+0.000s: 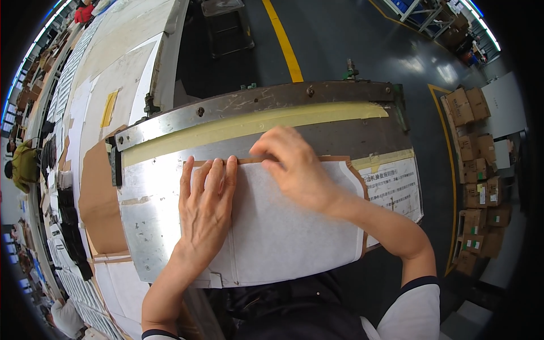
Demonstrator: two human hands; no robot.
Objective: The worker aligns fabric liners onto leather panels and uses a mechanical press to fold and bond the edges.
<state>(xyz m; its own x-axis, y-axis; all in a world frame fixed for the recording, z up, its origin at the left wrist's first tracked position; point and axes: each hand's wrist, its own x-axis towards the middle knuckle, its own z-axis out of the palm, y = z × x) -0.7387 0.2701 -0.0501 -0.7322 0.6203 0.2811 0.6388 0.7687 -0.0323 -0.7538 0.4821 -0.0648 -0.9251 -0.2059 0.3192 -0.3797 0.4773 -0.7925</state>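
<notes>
A white sheet-like panel (294,226) with a narrow brown edge lies on a metal plate (150,226). My left hand (205,195) rests flat on the panel's left part, its fingers stretched to the brown far edge. At that edge, farther right, my right hand (297,170) is curled with thumb and forefinger bent toward each other. It is slightly blurred, and whatever lies within its fingers is hidden. Yellow tape (266,120) runs across the plate beyond both hands.
A dark metal bar (255,105) with bolts spans the plate's far side. A printed sheet (394,184) is on the plate's right end. To the left stands a long table (122,62) with a brown sheet (102,204). Cardboard boxes (476,147) are stacked at the right.
</notes>
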